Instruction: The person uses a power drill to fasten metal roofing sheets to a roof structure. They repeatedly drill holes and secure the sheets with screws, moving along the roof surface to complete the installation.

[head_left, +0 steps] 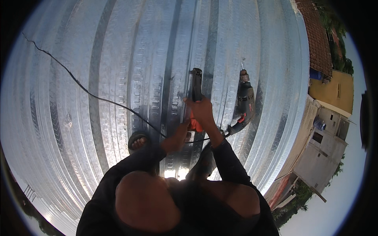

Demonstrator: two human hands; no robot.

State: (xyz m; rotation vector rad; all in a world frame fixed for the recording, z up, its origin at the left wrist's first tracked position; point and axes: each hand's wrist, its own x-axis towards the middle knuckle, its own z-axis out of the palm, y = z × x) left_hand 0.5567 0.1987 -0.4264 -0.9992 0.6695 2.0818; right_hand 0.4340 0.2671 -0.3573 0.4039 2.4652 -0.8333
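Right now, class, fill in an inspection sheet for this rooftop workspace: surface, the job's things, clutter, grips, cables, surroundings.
Surface: ribbed, shiny metal roof sheeting, sloping away on all sides.
Job's things: black and orange hand tool standing on a rib; electric drill lying to its right, untouched.
Clutter: nothing seen.
Grips: right hand closed on the hand tool; left hand at its orange base, grip unclear.
Cables: black cable runs across the sheeting from upper left towards the drill.
Surroundings: buildings below the right edge; sandalled foot on the sheet.
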